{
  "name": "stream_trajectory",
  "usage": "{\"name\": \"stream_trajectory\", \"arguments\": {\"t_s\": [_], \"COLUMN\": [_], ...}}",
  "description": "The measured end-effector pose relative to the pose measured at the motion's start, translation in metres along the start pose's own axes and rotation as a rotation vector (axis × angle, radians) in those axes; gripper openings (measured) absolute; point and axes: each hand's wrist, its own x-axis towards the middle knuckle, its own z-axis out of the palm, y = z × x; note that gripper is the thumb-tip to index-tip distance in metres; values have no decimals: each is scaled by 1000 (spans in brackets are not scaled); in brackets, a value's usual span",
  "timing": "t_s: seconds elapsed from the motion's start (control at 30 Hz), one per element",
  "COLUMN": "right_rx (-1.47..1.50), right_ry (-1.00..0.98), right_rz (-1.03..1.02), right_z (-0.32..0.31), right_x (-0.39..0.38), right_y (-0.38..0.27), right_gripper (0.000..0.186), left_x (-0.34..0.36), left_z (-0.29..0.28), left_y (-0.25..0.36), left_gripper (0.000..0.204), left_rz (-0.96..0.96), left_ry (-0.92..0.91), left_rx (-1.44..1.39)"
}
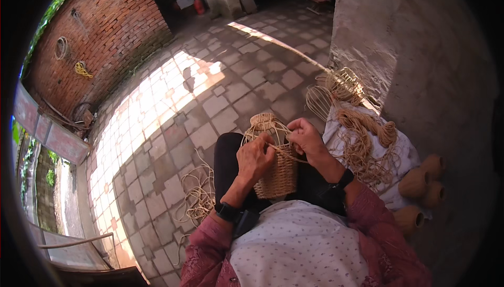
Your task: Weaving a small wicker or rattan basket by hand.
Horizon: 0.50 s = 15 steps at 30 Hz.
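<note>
A tan woven basket (276, 180) stands in my lap between my knees. Its lower part is a tight weave, while open strands rise around a rounded top with a coiled rope band (262, 120). My left hand (254, 157) is closed at the basket's near left side, its curled fingertips on the strands by the weave's upper edge. On the right side, my right hand (308, 139) pinches a thin strand of cord between thumb and fingers. Some of the strands between the hands are too fine to follow.
A white cloth (336, 129) at my right bears a heap of tan cord (362, 135). Several brown round pots (413, 183) stand beside it. Loose cord (198, 195) lies on the paving at my left. A rough wall (367, 40) rises at the right.
</note>
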Motion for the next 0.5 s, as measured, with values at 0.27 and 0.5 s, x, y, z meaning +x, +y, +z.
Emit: {"name": "stream_trajectory", "arguments": {"t_s": [0.27, 0.5], "right_rx": [526, -496], "right_ry": [0, -87], "right_rz": [-137, 174], "right_z": [-88, -86], "right_x": [-48, -104], "right_y": [-30, -9], "right_gripper": [27, 21], "left_x": [-3, -4], "left_z": [-2, 2], "left_y": [0, -2], "left_gripper": [16, 21], "left_rz": [50, 49], "left_ry": [-4, 16], "left_rx": [1, 33]}}
